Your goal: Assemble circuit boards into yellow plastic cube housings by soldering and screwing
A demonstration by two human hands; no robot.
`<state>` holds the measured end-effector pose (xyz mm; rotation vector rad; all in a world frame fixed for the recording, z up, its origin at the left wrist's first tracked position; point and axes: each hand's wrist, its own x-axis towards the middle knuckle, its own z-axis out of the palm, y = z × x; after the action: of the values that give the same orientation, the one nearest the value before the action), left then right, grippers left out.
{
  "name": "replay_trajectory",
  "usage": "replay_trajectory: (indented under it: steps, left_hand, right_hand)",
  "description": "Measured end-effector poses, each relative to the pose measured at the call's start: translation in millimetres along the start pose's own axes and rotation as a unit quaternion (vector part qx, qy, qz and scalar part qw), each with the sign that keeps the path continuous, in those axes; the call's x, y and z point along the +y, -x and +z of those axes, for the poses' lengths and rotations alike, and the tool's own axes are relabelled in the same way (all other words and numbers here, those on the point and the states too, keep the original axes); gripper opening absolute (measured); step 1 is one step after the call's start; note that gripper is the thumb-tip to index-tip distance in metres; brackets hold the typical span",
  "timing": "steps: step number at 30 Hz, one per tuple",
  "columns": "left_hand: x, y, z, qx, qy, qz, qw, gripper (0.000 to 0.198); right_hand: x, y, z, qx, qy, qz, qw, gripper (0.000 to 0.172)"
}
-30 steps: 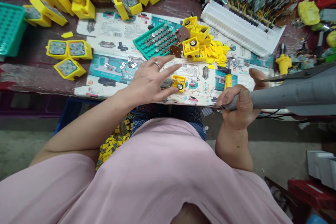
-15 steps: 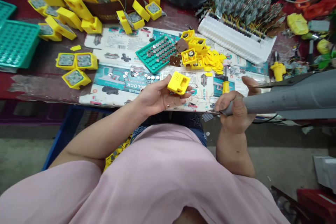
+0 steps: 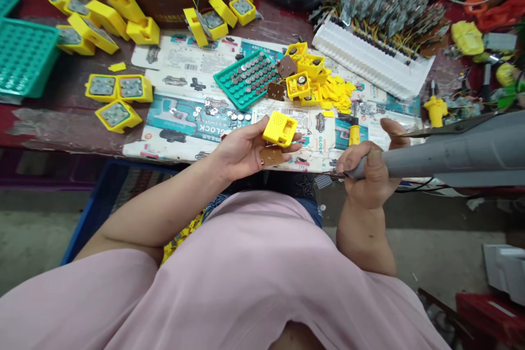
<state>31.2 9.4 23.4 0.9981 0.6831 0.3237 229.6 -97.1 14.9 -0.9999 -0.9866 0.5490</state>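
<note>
My left hand [image 3: 241,150] is at the front edge of the bench, palm up. Between its thumb and fingers is a small yellow plastic housing [image 3: 279,128] with a grid of holes and a square opening. A brown circuit board [image 3: 271,157] lies on the same fingers, just below the housing. On the right, my right hand [image 3: 369,172] is wrapped round the narrow end of a long grey tapered object [image 3: 459,153], whose kind I cannot make out. A yellow-handled screwdriver [image 3: 354,132] lies just beyond that hand.
A green tray [image 3: 241,99] of button cells sits mid-bench beside yellow housings [image 3: 298,85] and loose yellow pieces [image 3: 338,93]. Housings with grey parts [image 3: 118,115] stand at left. Wired grey parts fill a white foam rack [image 3: 369,63] at back right.
The brown circuit board in my left hand shows more clearly now. The view has shifted slightly; both hands keep their grips in nearly the same place.
</note>
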Motion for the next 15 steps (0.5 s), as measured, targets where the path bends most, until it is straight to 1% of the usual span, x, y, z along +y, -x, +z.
replay_trajectory:
  steps: [2, 3, 4, 5, 6, 7, 8, 9, 10, 11, 12, 14, 15]
  left_hand:
    - [-2, 2, -0.7, 0.008, -0.026, 0.003, 1.000, 0.066]
    - [-4, 3, -1.4, 0.017, -0.072, 0.024, 0.997, 0.064]
    - [-7, 4, -2.2, 0.030, -0.146, 0.066, 0.987, 0.061]
    - [-10, 5, -3.3, 0.047, -0.239, 0.123, 0.962, 0.058]
    - [-14, 5, -4.5, 0.062, -0.341, 0.184, 0.920, 0.055]
    - [-18, 5, -5.9, 0.072, -0.437, 0.236, 0.865, 0.052]
    - [-22, 4, -7.3, 0.076, -0.516, 0.269, 0.810, 0.050]
    - [-26, 4, -8.7, 0.075, -0.573, 0.282, 0.766, 0.047]
    - [-29, 3, -10.1, 0.071, -0.609, 0.282, 0.738, 0.045]
    - [-31, 2, -11.4, 0.065, -0.630, 0.275, 0.723, 0.044]
    - [-32, 2, -12.6, 0.062, -0.640, 0.272, 0.716, 0.045]
    - [-32, 1, -14.1, 0.069, -0.646, 0.271, 0.710, 0.045]
    - [-30, 1, -14.2, 0.077, -0.650, 0.272, 0.705, 0.042]
  right_hand:
    - [0, 0, 0, 0.002, -0.003, 0.003, 1.000, 0.039]
    - [0, 0, 0, 0.004, -0.006, 0.004, 1.000, 0.039]
    - [-1, 0, 1, 0.006, -0.009, 0.004, 1.000, 0.039]
    - [-1, 0, 1, 0.007, -0.013, 0.003, 1.000, 0.037]
    - [-1, -1, 1, 0.007, -0.017, -0.002, 1.000, 0.036]
    - [-1, -1, 2, 0.007, -0.018, -0.004, 1.000, 0.035]
    - [-1, -1, 2, 0.007, -0.019, -0.005, 1.000, 0.034]
    - [-1, -1, 2, 0.008, -0.019, -0.005, 1.000, 0.035]
    - [0, -1, 2, 0.008, -0.018, -0.006, 1.000, 0.036]
    - [0, -1, 2, 0.008, -0.013, -0.005, 1.000, 0.037]
    - [0, 0, 2, 0.009, -0.006, -0.004, 1.000, 0.038]
    - [0, 0, 2, 0.011, 0.013, -0.001, 1.000, 0.039]
    - [0, 0, 2, 0.014, 0.022, 0.002, 1.000, 0.039]
